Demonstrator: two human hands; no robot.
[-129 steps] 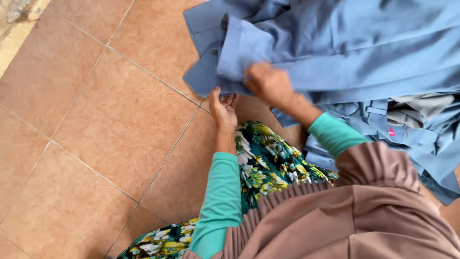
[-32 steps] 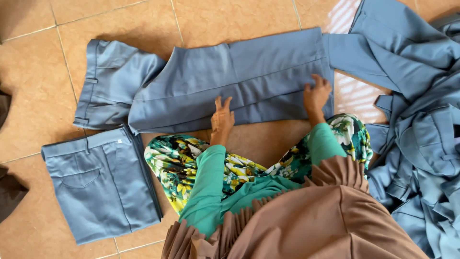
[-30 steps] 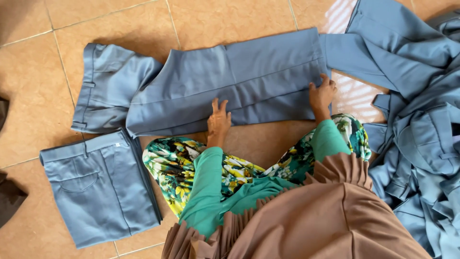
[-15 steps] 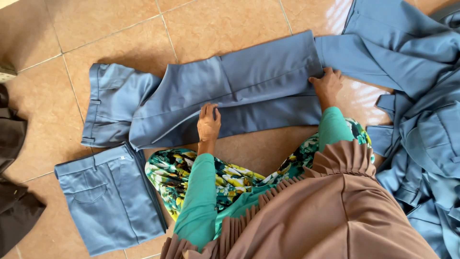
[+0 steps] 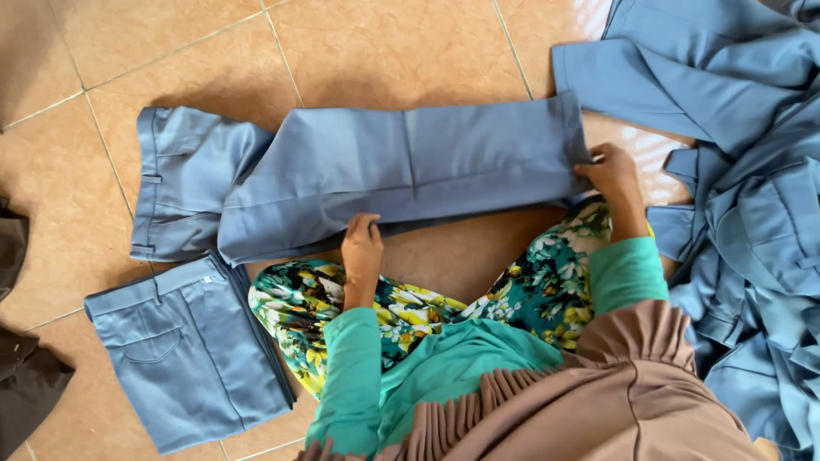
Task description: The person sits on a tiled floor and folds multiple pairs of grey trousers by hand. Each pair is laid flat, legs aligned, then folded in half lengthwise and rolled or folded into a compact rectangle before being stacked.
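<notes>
A pair of grey-blue trousers (image 5: 410, 166) lies spread flat on the tiled floor (image 5: 384, 51), waistband to the left, legs stacked and running right. My left hand (image 5: 362, 248) rests at the near edge of the legs around their middle, fingers bent on the cloth. At the hem end my right hand (image 5: 608, 171) pinches the trouser cuffs. My arms wear teal sleeves, and a floral skirt covers my knees just below the trousers.
A folded pair of grey-blue trousers (image 5: 192, 350) lies at the lower left. A heap of unfolded grey-blue garments (image 5: 735, 171) fills the right side. Dark cloth (image 5: 21, 367) shows at the left edge.
The trousers were pulled from the heap and laid out flat. In the last second my left hand slid back to the near edge while my right hand moved to the cuffs and gripped them.
</notes>
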